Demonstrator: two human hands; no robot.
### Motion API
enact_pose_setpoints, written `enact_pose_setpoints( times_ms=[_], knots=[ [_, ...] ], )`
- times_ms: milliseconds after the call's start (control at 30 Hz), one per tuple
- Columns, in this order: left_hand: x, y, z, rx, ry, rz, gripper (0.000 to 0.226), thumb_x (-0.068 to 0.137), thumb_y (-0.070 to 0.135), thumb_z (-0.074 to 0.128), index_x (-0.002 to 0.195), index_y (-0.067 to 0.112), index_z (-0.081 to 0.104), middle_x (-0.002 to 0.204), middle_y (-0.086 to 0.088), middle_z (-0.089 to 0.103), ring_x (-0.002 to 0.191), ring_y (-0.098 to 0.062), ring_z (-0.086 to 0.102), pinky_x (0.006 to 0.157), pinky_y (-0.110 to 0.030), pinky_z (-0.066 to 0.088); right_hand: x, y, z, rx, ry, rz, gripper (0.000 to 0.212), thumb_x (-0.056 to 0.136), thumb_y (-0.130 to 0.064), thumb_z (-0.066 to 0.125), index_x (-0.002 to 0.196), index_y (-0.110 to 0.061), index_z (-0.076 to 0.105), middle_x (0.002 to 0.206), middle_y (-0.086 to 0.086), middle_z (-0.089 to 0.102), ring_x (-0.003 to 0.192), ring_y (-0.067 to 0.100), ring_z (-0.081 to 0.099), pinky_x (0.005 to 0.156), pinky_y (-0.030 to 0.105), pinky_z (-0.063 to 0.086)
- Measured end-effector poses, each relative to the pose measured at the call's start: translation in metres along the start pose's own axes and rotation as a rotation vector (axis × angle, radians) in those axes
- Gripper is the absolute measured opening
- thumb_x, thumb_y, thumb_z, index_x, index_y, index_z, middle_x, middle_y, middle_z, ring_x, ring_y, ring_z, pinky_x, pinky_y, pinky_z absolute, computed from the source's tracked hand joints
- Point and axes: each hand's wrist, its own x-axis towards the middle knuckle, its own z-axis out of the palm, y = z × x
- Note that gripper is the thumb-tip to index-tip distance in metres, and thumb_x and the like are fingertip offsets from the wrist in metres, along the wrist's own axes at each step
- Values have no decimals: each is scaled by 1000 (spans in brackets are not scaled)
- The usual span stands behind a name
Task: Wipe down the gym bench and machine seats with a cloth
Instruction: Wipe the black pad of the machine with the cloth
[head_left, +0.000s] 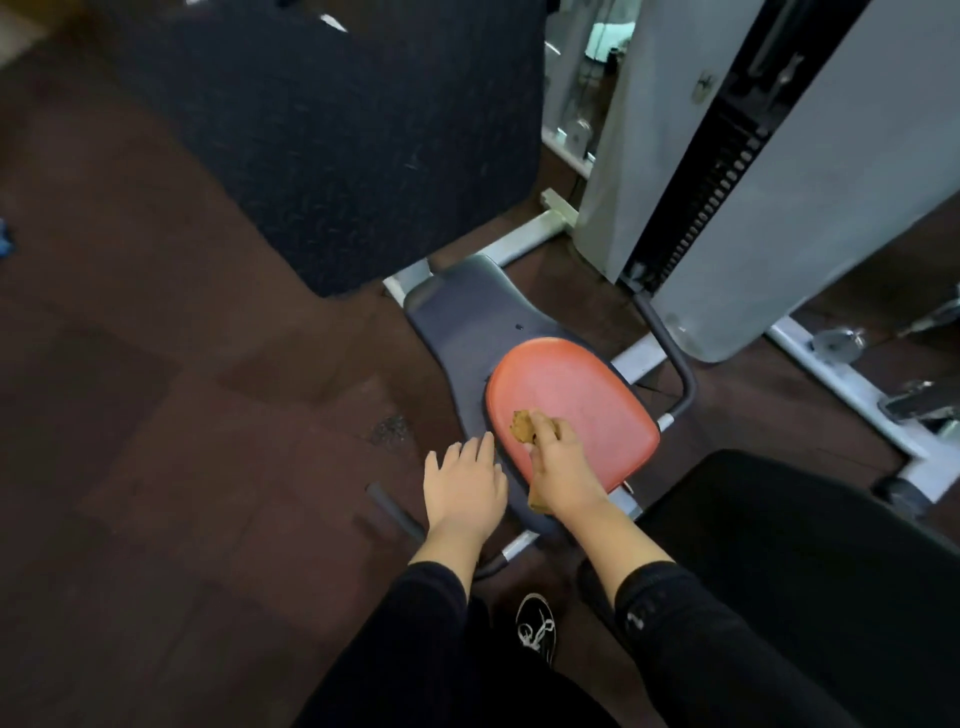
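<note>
Nearest the camera, two black sleeves (691, 629) reach forward above a black shoe (537, 626) with white laces. The left hand (462, 488) hovers flat, fingers straight and slightly spread, holding nothing; its fingertips lie at the near left edge of the dark plastic base (467, 312) under the seat. The right hand (558, 465) is curled round a crumpled tan cloth (523, 426) and presses it onto the seat; one bunched end sticks out past the fingers toward the seat's left edge, and another bit shows under the wrist at the near edge.

The seat (576, 395) is a smooth, orange-red padded oval, rounded at its far end and wider near the person, with its long axis running from the near right to the far left. The cloth sits on the near left part of it. A dark curved bar (675, 358) and white metal frame tubes (524, 236) run beneath.

Beyond lies a speckled black rubber mat (322, 135) on brown floor (130, 364). At the far right stands the machine's grey housing (831, 182) with a black weight stack (717, 171).
</note>
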Motion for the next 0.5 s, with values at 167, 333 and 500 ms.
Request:
enact_pose_setpoints(
  times_ms=[167,333,500],
  knots=[
    [-49,-21,-13,-21,20,-147,50,102,37,27,150,23,29,141,3,49,129,-21,44,105,-43,27,-31,-33,16,-56,-45,-134,51,92,-10,49,140,-12,31,132,15,37,117,33,42,102,37,35],
    [-84,-62,-27,-108,58,-302,48,102,37,26,147,23,35,138,1,52,127,-22,46,103,-42,29,-48,-77,43,-192,-90,-260,46,100,-21,38,144,-14,28,135,12,38,116,33,43,101,38,33],
    [-104,-121,-33,-181,74,-406,49,102,38,24,149,25,32,142,2,49,130,-21,44,104,-41,28,-51,-140,77,-242,-149,-346,46,101,-25,34,145,-14,25,138,11,35,118,31,43,102,35,31]
  ],
)
